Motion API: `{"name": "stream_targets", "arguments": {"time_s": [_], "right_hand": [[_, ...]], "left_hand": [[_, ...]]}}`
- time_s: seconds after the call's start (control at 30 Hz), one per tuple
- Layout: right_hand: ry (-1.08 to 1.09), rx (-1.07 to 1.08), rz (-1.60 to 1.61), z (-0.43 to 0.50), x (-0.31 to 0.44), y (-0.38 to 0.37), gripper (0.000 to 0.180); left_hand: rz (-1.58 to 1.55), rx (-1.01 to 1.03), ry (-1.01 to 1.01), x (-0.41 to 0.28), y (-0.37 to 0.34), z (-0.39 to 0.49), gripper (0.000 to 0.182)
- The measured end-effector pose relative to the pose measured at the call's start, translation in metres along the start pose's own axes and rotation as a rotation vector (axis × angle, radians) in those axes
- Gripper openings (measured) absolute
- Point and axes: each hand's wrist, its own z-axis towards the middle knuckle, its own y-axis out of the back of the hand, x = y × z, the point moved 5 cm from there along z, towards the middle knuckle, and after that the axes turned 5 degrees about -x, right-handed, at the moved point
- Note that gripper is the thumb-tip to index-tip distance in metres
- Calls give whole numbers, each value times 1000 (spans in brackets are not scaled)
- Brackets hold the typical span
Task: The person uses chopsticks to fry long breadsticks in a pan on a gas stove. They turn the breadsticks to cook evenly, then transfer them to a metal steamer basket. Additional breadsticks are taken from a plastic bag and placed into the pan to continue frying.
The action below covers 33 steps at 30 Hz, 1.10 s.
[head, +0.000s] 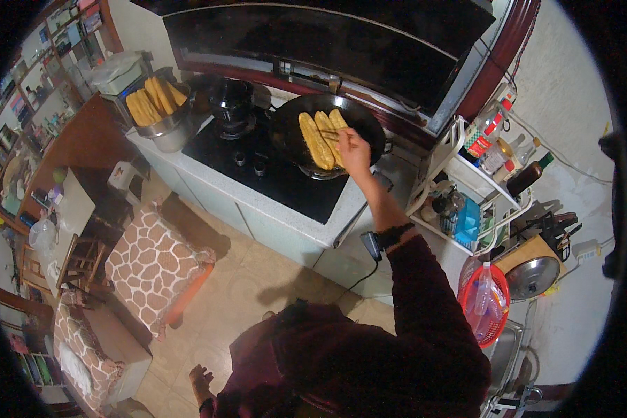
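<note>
My right hand (353,149) reaches over a black wok (287,136) on the right burner of a gas cooktop (292,193). It grips what look like chopsticks (330,132), whose tips are at the dough sticks. Three golden fried dough sticks (313,141) lie side by side in the wok, the rightmost partly covered by the hand. Low at my left side hangs my left hand (201,377), away from the counter, its fingers loosely bent and nothing seen in them. More fried dough sticks (145,107) stand in a metal pot (171,137) left of the cooktop.
A dark pot (231,99) occupies the left burner. Right of the wok stands a white rack (501,190) with bottles, near a red plastic basket (465,313) and a sink (507,355). A cloth-covered table (151,261) and small stool (127,180) are behind on the left.
</note>
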Motion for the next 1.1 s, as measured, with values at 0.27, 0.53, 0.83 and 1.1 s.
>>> {"name": "stream_targets", "arguments": {"time_s": [0.27, 0.53, 0.83, 1.1], "right_hand": [[197, 242, -319, 7, -20, -74, 24], [267, 459, -419, -8, -34, -75, 25], [323, 615, -389, -16, -30, -60, 25], [327, 517, -229, -11, -14, -39, 24]], "left_hand": [[467, 218, -314, 7, 11, -2, 32], [32, -172, 126, 44, 52, -7, 34], [80, -8, 88, 14, 25, 16, 35], [38, -81, 105, -3, 15, 28, 36]]}}
